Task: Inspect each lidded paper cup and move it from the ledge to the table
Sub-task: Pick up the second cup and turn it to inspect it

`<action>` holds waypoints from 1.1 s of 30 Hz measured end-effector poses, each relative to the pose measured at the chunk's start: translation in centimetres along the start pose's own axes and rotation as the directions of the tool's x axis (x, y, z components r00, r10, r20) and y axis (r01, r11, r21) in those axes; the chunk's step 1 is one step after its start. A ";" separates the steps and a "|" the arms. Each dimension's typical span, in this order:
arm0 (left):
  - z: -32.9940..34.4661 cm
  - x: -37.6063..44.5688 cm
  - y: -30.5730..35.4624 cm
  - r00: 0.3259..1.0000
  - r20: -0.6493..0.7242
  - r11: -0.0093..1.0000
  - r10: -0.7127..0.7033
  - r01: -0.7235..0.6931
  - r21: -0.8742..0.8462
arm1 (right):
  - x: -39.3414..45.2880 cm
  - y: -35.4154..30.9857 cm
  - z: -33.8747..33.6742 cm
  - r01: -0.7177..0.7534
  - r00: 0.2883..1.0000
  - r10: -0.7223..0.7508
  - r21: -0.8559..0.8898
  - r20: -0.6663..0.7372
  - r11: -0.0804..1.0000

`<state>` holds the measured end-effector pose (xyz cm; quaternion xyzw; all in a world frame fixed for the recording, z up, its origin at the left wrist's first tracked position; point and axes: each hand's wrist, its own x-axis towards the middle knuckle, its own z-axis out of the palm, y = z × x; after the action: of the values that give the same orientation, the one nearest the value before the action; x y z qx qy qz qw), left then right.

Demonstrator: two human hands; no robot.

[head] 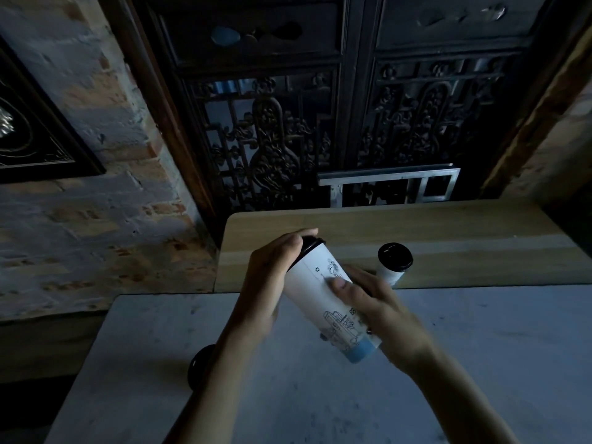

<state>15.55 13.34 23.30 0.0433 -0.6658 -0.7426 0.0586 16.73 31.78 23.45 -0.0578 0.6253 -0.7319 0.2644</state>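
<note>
A tall white paper cup (320, 290) with a black lid, line drawings and a blue base is held tilted over the grey table (320, 395), lid pointing up and left. My left hand (272, 277) grips its lid end. My right hand (381, 312) holds its lower body. A second white cup with a black lid (394, 259) stands upright on the wooden ledge (448, 235), just behind my right hand. Part of a black lid of another cup (200, 365) shows on the table behind my left forearm.
The ledge runs behind the table against a dark carved wooden screen (320, 123). A metal frame (390, 187) stands behind the ledge. A brick wall (96, 219) with a dark framed picture (32, 139) lies to the left.
</note>
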 end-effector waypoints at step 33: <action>0.0 -0.8 -0.3 1.000 -0.015 0.997 0.012 -0.013 -0.071 | -1.0 -0.6 0.7 0.231 0.972 -0.236 -0.278 0.017 0.932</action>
<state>16.35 13.48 22.97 0.0426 -0.6389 -0.7650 0.0696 17.68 31.61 24.36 -0.1622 0.7126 -0.6636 0.1598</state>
